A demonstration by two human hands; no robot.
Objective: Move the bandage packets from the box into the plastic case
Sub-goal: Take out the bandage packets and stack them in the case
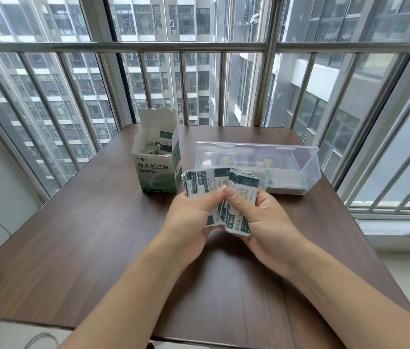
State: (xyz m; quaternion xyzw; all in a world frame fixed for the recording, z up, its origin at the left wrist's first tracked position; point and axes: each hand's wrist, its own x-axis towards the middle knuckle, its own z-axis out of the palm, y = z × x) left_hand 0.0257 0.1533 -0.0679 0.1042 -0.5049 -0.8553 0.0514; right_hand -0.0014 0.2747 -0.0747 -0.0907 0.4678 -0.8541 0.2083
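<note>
Pinching fanned bandage packets [220,190], both hands' fingers [217,195] curl around them.

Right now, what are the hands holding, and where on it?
Both hands grip one fanned bundle of bandage packets by its lower part: left hand and right hand, thumbs pressed on front.
</note>
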